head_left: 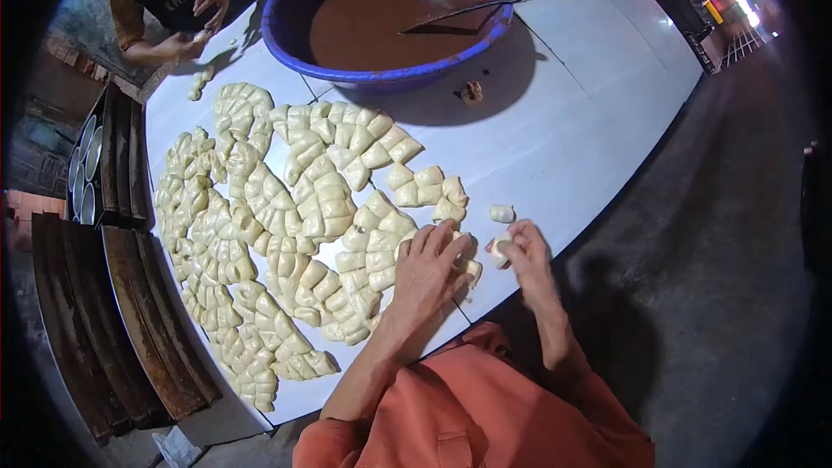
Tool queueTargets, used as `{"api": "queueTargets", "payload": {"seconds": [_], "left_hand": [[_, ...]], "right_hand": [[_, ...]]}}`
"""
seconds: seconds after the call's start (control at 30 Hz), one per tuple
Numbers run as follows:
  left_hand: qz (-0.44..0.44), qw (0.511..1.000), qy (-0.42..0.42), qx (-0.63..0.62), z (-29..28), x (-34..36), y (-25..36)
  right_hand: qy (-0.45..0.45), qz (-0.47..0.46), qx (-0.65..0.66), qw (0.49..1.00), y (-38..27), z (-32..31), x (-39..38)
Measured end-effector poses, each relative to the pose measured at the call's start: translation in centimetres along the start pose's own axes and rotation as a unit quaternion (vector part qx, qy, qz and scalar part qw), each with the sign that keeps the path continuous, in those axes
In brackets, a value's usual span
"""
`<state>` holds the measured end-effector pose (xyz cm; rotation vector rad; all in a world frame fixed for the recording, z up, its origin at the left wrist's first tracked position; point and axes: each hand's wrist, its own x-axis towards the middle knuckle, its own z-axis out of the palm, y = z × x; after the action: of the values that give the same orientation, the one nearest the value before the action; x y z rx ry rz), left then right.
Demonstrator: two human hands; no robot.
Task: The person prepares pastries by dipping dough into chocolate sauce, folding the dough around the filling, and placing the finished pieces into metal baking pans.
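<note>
Many small pale dough pieces (325, 204) lie pressed side by side in rows across the left half of the white table. My left hand (425, 269) lies over the near right end of these rows, its fingers spread on top of several pieces, partly hiding them. In my right hand (530, 264), near the table's right edge, a small dough piece (501, 251) is pinched between thumb and fingers. Just beyond that hand, a single dough piece (501, 213) sits alone on the white table (572, 147).
A large blue basin (386, 78) of brown liquid, with a dark stick (459, 13) in it, stands at the far side. A small brown lump (471, 93) lies near it. Another person's hands (204, 26) work at the far left. Dark metal trays (147, 321) flank the table's left edge.
</note>
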<state>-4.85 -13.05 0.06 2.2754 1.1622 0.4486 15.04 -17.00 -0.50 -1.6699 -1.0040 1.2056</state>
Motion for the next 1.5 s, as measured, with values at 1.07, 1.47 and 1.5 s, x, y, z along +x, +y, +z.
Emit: {"api": "queueTargets", "payload": {"seconds": [1.07,1.47,1.5], "left_hand": [[-0.065,0.868,0.222,-0.439,-4.2,5.3,0.6],[-0.039,0.702,0.247,-0.667,-1.5,9.9,1.0],[-0.115,0.699,0.157,-0.688,-1.6,9.9,0.3]], "right_hand": [[-0.064,-0.039,0.302,0.951,-6.3,3.2,4.0],[-0.157,-0.038,0.359,0.919,-13.3,6.1,9.4],[-0.16,-0.042,0.358,0.919,-14.2,6.2,10.8]]}}
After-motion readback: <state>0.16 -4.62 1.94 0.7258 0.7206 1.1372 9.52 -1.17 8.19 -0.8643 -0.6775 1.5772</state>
